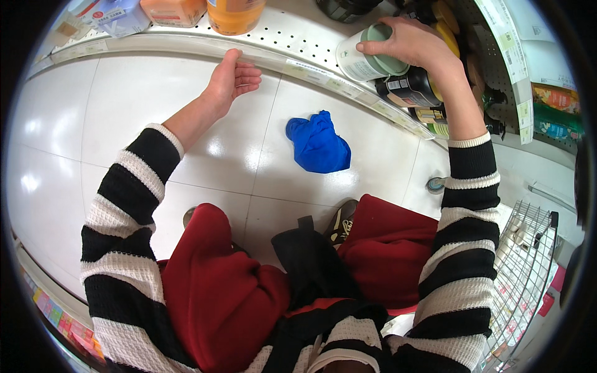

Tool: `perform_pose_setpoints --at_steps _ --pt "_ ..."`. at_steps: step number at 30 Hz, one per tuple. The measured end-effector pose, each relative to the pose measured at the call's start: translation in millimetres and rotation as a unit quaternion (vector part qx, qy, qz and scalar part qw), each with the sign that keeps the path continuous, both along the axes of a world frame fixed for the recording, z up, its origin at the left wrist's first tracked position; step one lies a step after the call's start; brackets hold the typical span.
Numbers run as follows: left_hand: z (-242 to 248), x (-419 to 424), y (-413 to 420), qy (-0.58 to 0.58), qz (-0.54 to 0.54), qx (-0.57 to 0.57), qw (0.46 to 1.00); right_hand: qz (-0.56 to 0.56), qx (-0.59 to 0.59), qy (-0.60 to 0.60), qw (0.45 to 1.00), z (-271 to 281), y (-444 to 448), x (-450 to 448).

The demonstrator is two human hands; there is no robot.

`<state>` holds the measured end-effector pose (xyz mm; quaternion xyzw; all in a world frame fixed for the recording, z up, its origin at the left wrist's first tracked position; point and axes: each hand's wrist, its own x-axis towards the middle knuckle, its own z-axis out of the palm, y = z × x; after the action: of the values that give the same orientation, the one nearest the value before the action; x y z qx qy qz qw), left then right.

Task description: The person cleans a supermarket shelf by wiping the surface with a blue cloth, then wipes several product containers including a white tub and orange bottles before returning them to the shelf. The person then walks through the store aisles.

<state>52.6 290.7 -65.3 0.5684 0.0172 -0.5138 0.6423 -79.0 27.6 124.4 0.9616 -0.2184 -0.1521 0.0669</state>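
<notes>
My right hand (413,44) grips a white tub with a pale green lid (359,63) at the front of a white perforated shelf (298,44). The tub leans, and my thumb lies over its lid. Beside it, black jars and bottles (408,88) crowd the shelf's right part. My left hand (233,77) is held in the air just before the shelf's front edge, palm turned inward, fingers apart and holding nothing. A crumpled blue cloth (322,144) lies on the tiled floor (214,149) between my hands and my knees.
An orange bottle (235,16), an orange pack (173,11) and a pale blue pack (122,18) stand on the shelf's left part. A wire basket (522,275) holding goods is at my right. Price labels run along the shelf edge (336,84). A caster wheel (436,185) shows near my right arm.
</notes>
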Motion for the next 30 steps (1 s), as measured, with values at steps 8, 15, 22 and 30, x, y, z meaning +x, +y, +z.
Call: perform_pose_setpoints --at_steps 8,15,22,30 --pt "4.1 -1.2 -1.2 -0.010 -0.007 0.022 1.000 -0.087 0.115 -0.042 0.989 25.0 -6.3 15.6" --pt "3.8 -3.4 -2.3 -0.014 0.003 0.022 1.000 -0.099 0.076 -0.101 0.987 9.0 -8.3 70.0" --pt "2.2 -1.8 -1.4 -0.019 -0.003 0.030 0.999 -0.071 0.201 -0.083 0.974 12.6 -28.9 74.9" --pt "2.1 -2.8 -1.7 -0.018 -0.002 0.035 0.999 -0.164 0.128 -0.035 0.978 9.9 -65.6 47.3"
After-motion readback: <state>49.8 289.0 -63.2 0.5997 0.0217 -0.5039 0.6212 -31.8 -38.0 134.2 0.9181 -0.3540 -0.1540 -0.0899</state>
